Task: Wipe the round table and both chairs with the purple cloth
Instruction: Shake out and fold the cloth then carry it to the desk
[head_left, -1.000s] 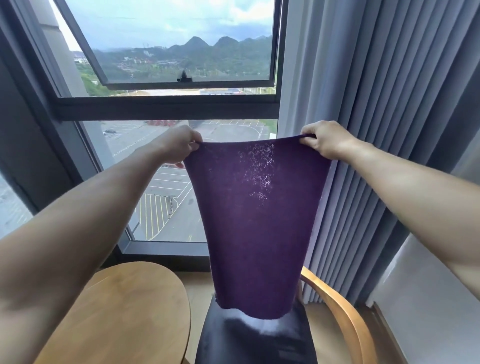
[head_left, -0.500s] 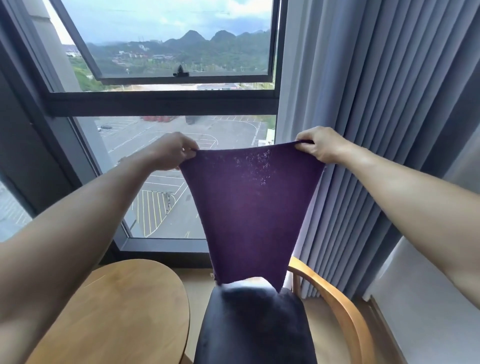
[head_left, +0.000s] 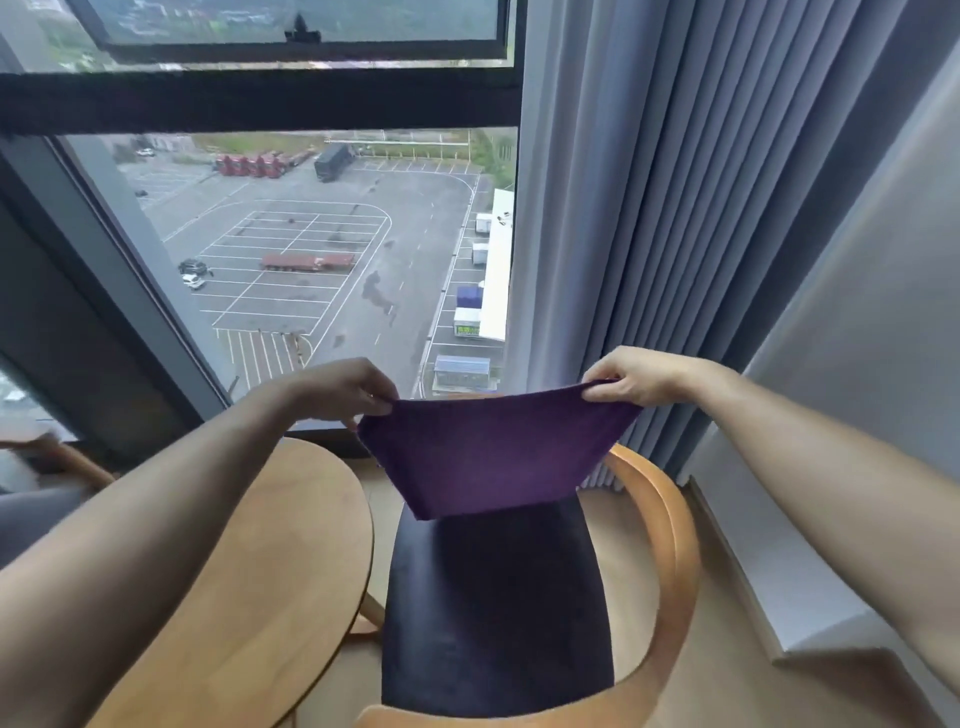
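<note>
Holding the cloth ready, wiping not begun

Pinching the purple cloth (head_left: 493, 457) by its top corners, the left hand (head_left: 345, 389) and right hand (head_left: 631, 375) stretch it in the air above the near chair (head_left: 498, 603), its lower edge at or just over the dark seat. The round tabletop (head_left: 270, 571) lies bare to the left; a second chair (head_left: 57, 467) shows blurred beyond it. Nothing here shows any surface wiped, so table and both chairs seemingly remain.

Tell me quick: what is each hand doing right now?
Left hand: pinches the purple cloth's left top corner.
Right hand: pinches its right top corner.
</note>
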